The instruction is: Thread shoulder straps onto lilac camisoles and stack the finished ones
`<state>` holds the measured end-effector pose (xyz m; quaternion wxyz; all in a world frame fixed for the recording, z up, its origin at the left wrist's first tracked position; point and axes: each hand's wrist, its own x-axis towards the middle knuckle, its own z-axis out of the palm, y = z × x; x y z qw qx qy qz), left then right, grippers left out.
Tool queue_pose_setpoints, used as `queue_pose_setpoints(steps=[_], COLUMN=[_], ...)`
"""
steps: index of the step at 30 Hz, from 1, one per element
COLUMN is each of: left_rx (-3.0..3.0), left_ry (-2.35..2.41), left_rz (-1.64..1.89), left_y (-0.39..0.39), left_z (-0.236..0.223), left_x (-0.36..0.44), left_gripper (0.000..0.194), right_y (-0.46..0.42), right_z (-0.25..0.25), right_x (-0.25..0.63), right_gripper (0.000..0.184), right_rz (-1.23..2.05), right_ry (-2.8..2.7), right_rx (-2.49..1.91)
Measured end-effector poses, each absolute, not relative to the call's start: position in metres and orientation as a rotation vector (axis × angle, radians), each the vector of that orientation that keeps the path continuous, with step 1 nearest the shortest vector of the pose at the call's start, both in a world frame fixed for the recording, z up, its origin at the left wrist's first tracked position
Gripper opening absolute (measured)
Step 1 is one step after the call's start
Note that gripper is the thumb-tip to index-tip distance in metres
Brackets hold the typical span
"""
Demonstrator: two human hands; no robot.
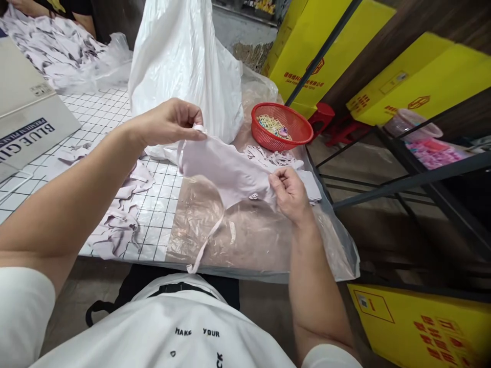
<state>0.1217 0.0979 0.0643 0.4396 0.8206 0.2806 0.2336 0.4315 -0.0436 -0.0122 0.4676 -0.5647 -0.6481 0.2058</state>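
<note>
A pale lilac cloth garment piece (226,168) with a thin hanging strap is stretched in the air between my two hands. My left hand (178,120) pinches its upper left corner, where a bit of white band shows at the fingertips. At the other end, my right hand (289,194) is closed on the right edge, beside a small dark mark on the cloth. The strap dangles over the clear plastic sheet (261,240) towards the table's front edge. Similar lilac pieces (118,220) lie in a loose pile below my left forearm. Lilac strips (268,156) lie behind my right hand.
A red basket (282,143) with small pale items stands at the back right. A big white plastic bag (184,61) rises behind the garment. On the left is a cardboard box (30,117). A metal rack (399,174) borders the right side; another person's arm (84,20) shows top left.
</note>
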Motion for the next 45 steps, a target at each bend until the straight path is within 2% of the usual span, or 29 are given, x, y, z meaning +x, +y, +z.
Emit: queue_pose_setpoints(steps=[3, 6, 8, 12, 15, 18, 21, 25, 30, 34, 37, 40, 42, 45], left_rx=[2.002, 1.956, 1.963, 2.060, 2.315, 2.500, 2.373, 2.047, 1.881, 2.066, 2.222, 2.469, 2.608, 2.675], left_ry=[0.707, 0.703, 0.678, 0.634, 0.819, 0.897, 0.581, 0.353, 0.474, 0.745, 0.910, 0.937, 0.892, 0.870], left_rz=[0.583, 0.561, 0.427, -0.075, -0.276, -0.065, 0.175, 0.170, 0.200, 0.315, 0.575, 0.895, 0.975, 0.800], left_y=[0.096, 0.097, 0.098, 0.097, 0.093, 0.085, 0.076, 0.072, 0.088, 0.110, 0.115, 0.104, 0.087, 0.051], left_z=[0.063, 0.055, 0.044, 0.009, -0.017, -0.031, -0.036, -0.044, -0.046, -0.011, 0.033, 0.062, 0.057, 0.009], left_x=[0.110, 0.106, 0.104, 0.097, 0.096, 0.112, 0.143, 0.168, 0.147, 0.128, 0.125, 0.124, 0.119, 0.106], left_gripper=[0.030, 0.037, 0.040, 0.036, 0.033, 0.038, 0.043, 0.032, 0.040, 0.046, 0.045, 0.032, 0.026, 0.026], right_y=[-0.042, -0.034, -0.027, -0.019, -0.018, -0.016, -0.013, -0.015, -0.019, -0.003, 0.015, 0.016, 0.001, -0.038], right_z=[0.017, 0.033, 0.033, 0.014, -0.009, -0.021, -0.014, 0.006, 0.012, 0.014, 0.032, 0.050, 0.046, 0.002], right_x=[0.435, 0.435, 0.434, 0.430, 0.423, 0.414, 0.409, 0.418, 0.453, 0.470, 0.475, 0.479, 0.480, 0.477], right_gripper=[0.027, 0.028, 0.028, 0.027, 0.027, 0.028, 0.028, 0.029, 0.036, 0.036, 0.029, 0.014, 0.007, 0.012], right_rz=[0.326, 0.325, 0.454, 0.806, 0.928, 0.974, 0.951, 0.876, 0.862, 0.843, 0.528, 0.131, -0.028, -0.031], right_ry=[-1.704, -1.767, -1.819, -1.972, -2.033, -2.045, -2.056, -2.005, -1.937, -2.068, -2.056, -1.971, -1.980, -2.098], right_rx=[-1.390, -1.377, -1.370, -1.386, -1.433, -1.399, -1.288, -1.215, -1.417, -1.585, -1.519, -1.387, -1.360, -1.375])
